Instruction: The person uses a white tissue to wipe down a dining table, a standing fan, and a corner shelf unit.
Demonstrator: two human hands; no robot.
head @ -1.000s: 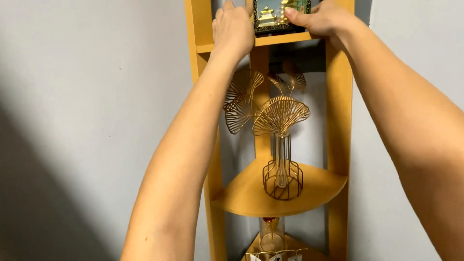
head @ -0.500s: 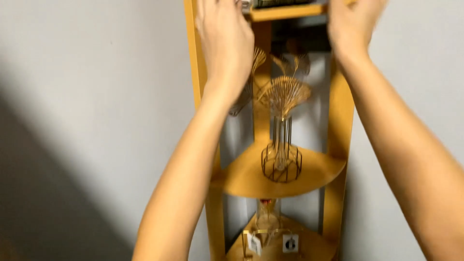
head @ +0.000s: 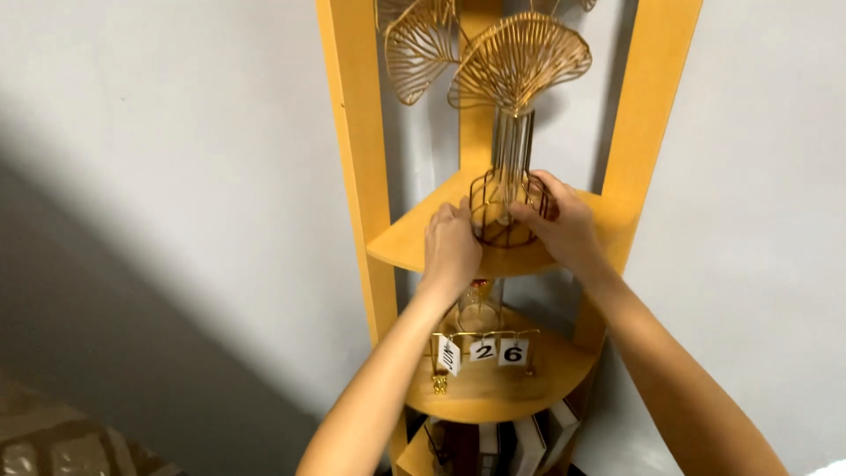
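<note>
- Both hands frame the wire vase (head: 509, 210): left hand (head: 451, 249) curls against the cage's left side, right hand (head: 564, 225) wraps its right side, fingers bent around the wires. Neither is closed into a fist; both look set on the cage, though whether the grip is tight cannot be told.
- That vase stands upright on the middle shelf (head: 414, 242) of a yellow corner shelf unit (head: 352, 159), near the shelf's front middle. Its cage base holds a slim glass tube, from which gold fan-shaped metal leaves (head: 515, 57) spread overhead.
- Handling it well probably means holding the cage low with even pressure from both sides, keeping it vertical so the tall, top-heavy leaves neither tip nor catch the uprights to left and right.
- Thin wires may flex, so a gentle squeeze seems wiser than a hard one.
- Below, on the next shelf, a small gold flip calendar (head: 483, 351) with white cards stands at the front, and a glass dome ornament (head: 480, 308) sits just behind it.
- Lower again, books (head: 529, 439) stand on the bottom shelf.
- Grey walls (head: 176, 176) meet behind the unit.
</note>
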